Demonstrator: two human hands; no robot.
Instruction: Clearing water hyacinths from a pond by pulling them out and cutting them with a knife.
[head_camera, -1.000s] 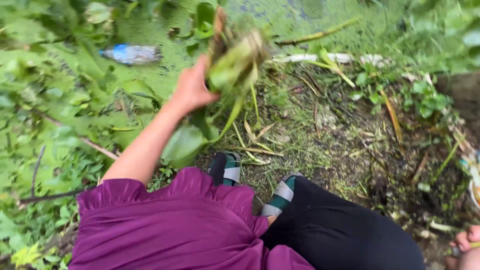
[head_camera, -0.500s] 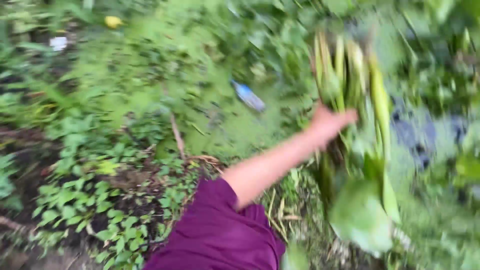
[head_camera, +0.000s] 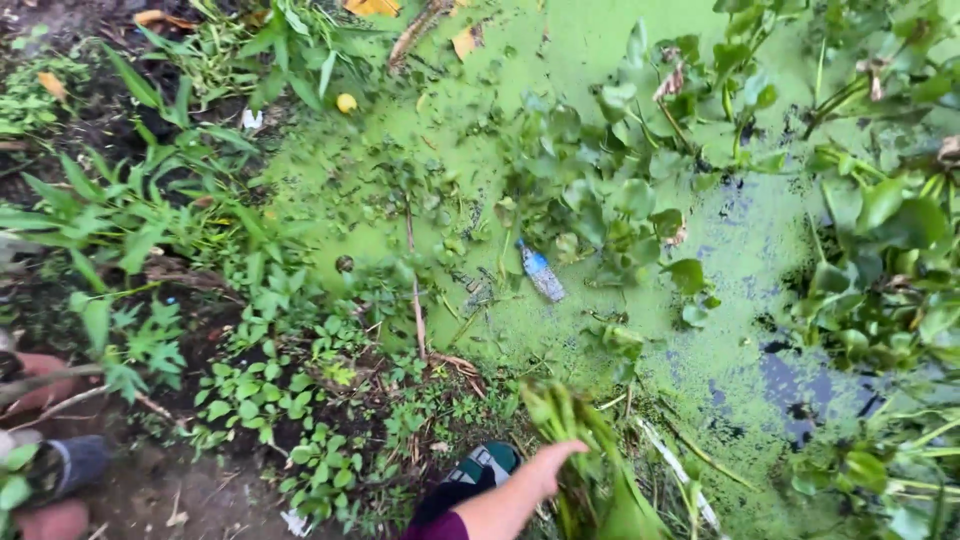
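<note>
One bunch of water plants (head_camera: 585, 470) was up out of the pond, dangling at the bank's edge just above a green sandal (head_camera: 485, 464). By the look of it the clearing had barely begun: thick floating plants (head_camera: 610, 200) and green scum (head_camera: 470, 90) covered the water, with a plastic bottle (head_camera: 541, 272) lying among them. The left hand (head_camera: 540, 470) was at the stems, fingers (head_camera: 568, 450) apparently curled round them, though leaves hid the grip. No right hand showed.
</note>
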